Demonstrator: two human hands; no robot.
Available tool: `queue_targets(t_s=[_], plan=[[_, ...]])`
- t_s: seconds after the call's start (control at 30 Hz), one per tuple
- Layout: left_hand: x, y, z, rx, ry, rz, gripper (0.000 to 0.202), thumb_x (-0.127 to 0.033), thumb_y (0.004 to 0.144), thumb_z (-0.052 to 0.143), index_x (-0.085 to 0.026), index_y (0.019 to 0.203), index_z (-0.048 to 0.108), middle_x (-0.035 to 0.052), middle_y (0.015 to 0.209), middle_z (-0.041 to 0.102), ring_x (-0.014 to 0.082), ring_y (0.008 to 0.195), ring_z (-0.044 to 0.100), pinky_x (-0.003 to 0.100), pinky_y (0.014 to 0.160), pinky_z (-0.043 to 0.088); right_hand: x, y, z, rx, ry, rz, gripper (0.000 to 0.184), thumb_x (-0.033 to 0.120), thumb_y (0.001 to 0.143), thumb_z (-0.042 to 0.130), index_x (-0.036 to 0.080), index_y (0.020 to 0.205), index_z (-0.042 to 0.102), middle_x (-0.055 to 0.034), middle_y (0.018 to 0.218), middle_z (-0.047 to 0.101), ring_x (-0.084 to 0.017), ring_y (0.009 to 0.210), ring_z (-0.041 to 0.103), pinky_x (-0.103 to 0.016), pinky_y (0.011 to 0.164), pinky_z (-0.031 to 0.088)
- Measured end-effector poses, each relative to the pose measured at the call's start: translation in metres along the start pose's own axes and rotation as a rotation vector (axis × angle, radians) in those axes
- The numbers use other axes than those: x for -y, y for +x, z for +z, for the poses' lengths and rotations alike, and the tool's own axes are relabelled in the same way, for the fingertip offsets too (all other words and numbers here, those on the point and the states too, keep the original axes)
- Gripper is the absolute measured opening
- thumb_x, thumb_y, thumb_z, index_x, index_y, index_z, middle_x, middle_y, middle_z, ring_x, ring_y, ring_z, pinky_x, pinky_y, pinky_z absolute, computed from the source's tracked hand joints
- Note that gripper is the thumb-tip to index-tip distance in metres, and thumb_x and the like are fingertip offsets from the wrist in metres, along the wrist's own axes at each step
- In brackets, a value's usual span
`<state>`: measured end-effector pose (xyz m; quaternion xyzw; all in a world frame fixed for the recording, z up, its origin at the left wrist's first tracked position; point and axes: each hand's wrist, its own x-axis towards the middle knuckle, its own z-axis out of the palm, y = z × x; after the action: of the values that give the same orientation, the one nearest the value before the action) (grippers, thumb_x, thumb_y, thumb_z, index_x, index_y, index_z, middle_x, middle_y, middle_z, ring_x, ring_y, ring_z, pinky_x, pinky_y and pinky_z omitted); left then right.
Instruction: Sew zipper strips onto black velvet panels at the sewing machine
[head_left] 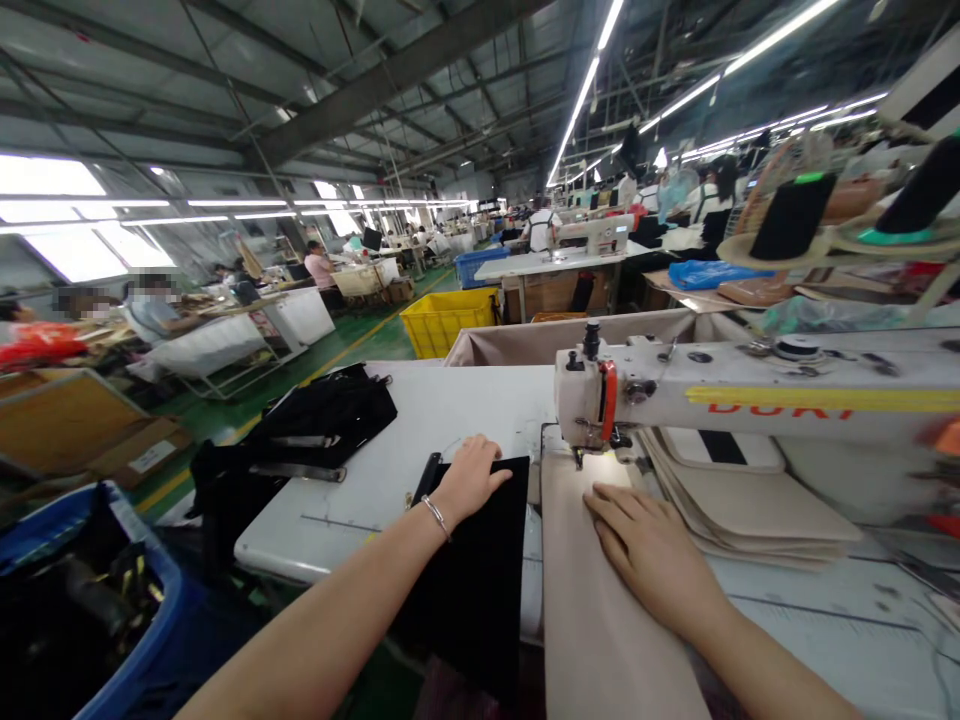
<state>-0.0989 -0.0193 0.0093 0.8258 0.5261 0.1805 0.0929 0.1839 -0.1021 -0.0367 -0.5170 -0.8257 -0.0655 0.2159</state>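
Note:
My left hand (469, 482) rests on the far end of a black fabric panel (480, 580), thumb apart from the fingers. That panel hangs over the table's front edge. Flat on a long beige fabric piece (577, 590) lies my right hand (649, 550), its fingers stretched toward the needle area. The beige piece reaches under the presser foot (579, 456) of a white sewing machine (720, 385), where a lamp lights the cloth. A small dark tool-like object (429, 475) is partly hidden beside my left hand.
Stacked beige panels (750, 500) lie right of the needle. Black pieces with straps (322, 420) lie at the table's left end. A blue bin (142, 620) stands at lower left, a yellow crate (448, 322) behind. Black thread cones (795, 218) stand at upper right. Other people work farther off.

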Motion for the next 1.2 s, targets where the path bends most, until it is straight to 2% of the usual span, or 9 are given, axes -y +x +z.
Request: queue_targets(t_s=[0.23,0.33,0.47,0.57,0.67,0.77,0.9,1.0,1.2], plan=[[0.0,-0.02,-0.014,0.066,-0.137,-0.052,0.018,-0.028,0.083,0.062,-0.018,0.099,0.059,0.0031,0.092,0.064,0.0183,0.086,0.06,0.031,0.082,0.048,0.003,0.003,-0.003,0.013,-0.002,0.004,0.035,0.03,0.095,0.043,0.029,0.129,0.053,-0.004,0.135,0.054,-0.023,0.119,0.05,-0.044,0.093,0.037],[-0.013,-0.055,-0.072,0.037,-0.29,-0.116,0.021,-0.037,0.088,0.056,-0.02,0.098,0.066,0.0014,0.094,0.069,0.0191,0.088,0.063,0.03,0.084,0.048,0.003,0.002,-0.003,0.013,0.004,0.002,0.036,0.03,0.094,0.045,0.028,0.13,0.053,-0.005,0.134,0.055,-0.024,0.119,0.05,-0.044,0.093,0.037],[-0.026,-0.094,-0.181,-0.44,-0.291,-0.438,0.032,-0.047,0.079,0.065,-0.026,0.103,0.065,-0.0101,0.085,0.069,0.0173,0.078,0.061,0.031,0.074,0.048,0.003,0.002,-0.001,0.016,-0.001,0.001,0.038,0.03,0.094,0.045,0.028,0.131,0.052,-0.0057,0.135,0.054,-0.025,0.12,0.049,-0.045,0.094,0.036],[-0.031,-0.093,-0.218,-0.601,-0.384,-0.507,0.033,-0.047,0.08,0.062,-0.025,0.105,0.062,-0.0154,0.076,0.066,0.0113,0.07,0.058,0.028,0.07,0.044,0.003,0.002,0.0,0.006,-0.007,0.004,0.039,0.03,0.093,0.047,0.028,0.131,0.052,-0.006,0.135,0.054,-0.025,0.12,0.05,-0.045,0.094,0.036],[-0.039,-0.063,-0.179,-0.347,-0.438,-0.324,0.028,-0.04,0.078,0.067,-0.02,0.097,0.065,-0.0097,0.08,0.068,0.0097,0.071,0.058,0.024,0.072,0.046,0.003,0.003,0.0,-0.009,-0.007,-0.003,0.038,0.031,0.092,0.047,0.027,0.129,0.054,-0.0062,0.133,0.056,-0.025,0.118,0.051,-0.043,0.093,0.037],[-0.052,-0.023,-0.09,0.081,-0.556,-0.104,0.019,-0.033,0.084,0.062,-0.016,0.092,0.066,-0.0007,0.084,0.069,0.0138,0.076,0.062,0.025,0.072,0.048,0.005,0.003,-0.003,0.001,-0.005,0.004,0.038,0.03,0.093,0.046,0.027,0.13,0.052,-0.0063,0.133,0.055,-0.025,0.119,0.051,-0.043,0.093,0.036],[-0.067,0.015,0.011,0.134,-0.477,-0.01,0.011,-0.022,0.083,0.061,-0.016,0.09,0.065,0.0023,0.083,0.068,0.0156,0.076,0.062,0.026,0.072,0.047,0.006,0.003,-0.006,0.041,0.01,0.018,0.037,0.03,0.095,0.044,0.027,0.131,0.051,-0.0055,0.136,0.053,-0.024,0.122,0.048,-0.042,0.095,0.035],[-0.07,0.031,0.041,0.073,-0.33,0.044,0.008,-0.018,0.079,0.063,-0.017,0.087,0.065,0.0016,0.079,0.066,0.0158,0.073,0.06,0.026,0.068,0.045,0.006,0.004,-0.007,0.051,0.026,0.032,0.037,0.028,0.094,0.043,0.025,0.13,0.051,-0.0057,0.136,0.053,-0.023,0.122,0.048,-0.042,0.095,0.035],[-0.069,0.047,0.05,0.042,-0.213,0.074,0.002,-0.019,0.078,0.062,-0.017,0.079,0.064,0.0033,0.079,0.065,0.0174,0.074,0.059,0.027,0.067,0.044,0.004,0.005,-0.008,0.049,0.05,0.031,0.04,0.025,0.094,0.04,0.023,0.132,0.049,-0.0079,0.134,0.055,-0.024,0.118,0.051,-0.042,0.093,0.035]])
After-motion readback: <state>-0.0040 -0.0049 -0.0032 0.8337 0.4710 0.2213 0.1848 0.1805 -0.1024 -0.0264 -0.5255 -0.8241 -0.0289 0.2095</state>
